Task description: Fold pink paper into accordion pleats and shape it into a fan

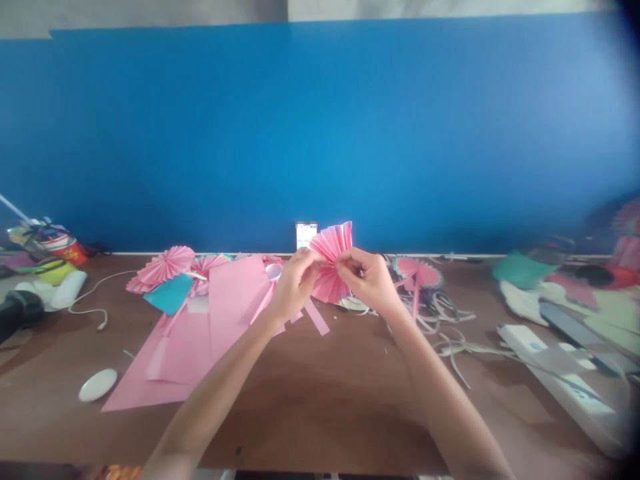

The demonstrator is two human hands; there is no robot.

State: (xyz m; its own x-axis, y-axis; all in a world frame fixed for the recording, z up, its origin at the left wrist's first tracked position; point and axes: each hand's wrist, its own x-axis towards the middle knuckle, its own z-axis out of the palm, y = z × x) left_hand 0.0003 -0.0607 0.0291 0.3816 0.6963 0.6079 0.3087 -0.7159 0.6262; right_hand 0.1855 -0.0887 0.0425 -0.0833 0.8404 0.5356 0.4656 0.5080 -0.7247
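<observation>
A pleated pink paper fan (333,243) is held up above the far part of the table, its folds spread out. My left hand (296,283) pinches its left side, and my right hand (367,277) pinches it near the middle of the right side. Both hands' fingers are closed on the paper; the fingertips are partly hidden by the folds. Behind the fan a phone (306,235) with a lit screen leans against the blue board. Below my left hand lies a narrow pink paper strip (317,317).
Pink paper sheets (185,353), folded pink fans (167,267) and a teal paper piece (169,295) lie at left, near a white computer mouse (98,385). At right are a pink paper rosette (419,273), tangled pale strips (443,310) and a white power strip (560,380).
</observation>
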